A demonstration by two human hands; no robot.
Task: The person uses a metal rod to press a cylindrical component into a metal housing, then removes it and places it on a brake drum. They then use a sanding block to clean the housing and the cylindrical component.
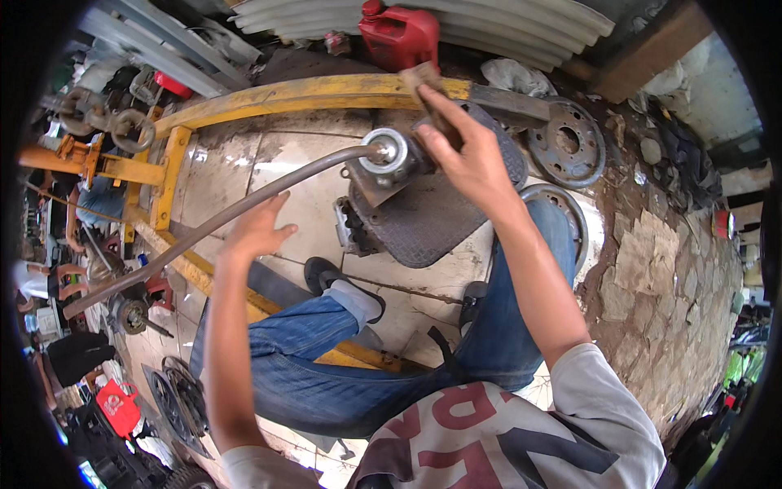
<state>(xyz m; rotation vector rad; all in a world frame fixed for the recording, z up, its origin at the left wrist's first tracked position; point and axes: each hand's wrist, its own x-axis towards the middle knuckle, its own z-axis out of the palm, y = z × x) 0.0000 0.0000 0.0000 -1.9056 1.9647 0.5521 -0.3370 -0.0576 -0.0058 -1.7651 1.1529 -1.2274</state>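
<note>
A long dark metal rod (236, 208) slants from the left up to a bright round collar (383, 151) on a greasy metal block (383, 191). Under the rod, my left hand (259, 230) is open with its fingers spread, apparently not gripping it. My right hand (468, 151) is closed, thumb and fingers around a worn brown flat piece (422, 77); its kind is unclear, and part lies hidden behind my fingers. The block rests on a dark textured mat-like pad (440, 228). A small dark metal part (352, 228) is beside the pad's left edge.
A yellow steel frame (301, 91) runs behind and left of the work. Beyond it stands a red jerrycan (399, 34). Steel wheel rims (568, 142) lie at the right by broken ground. Other people and shop parts are at the far left.
</note>
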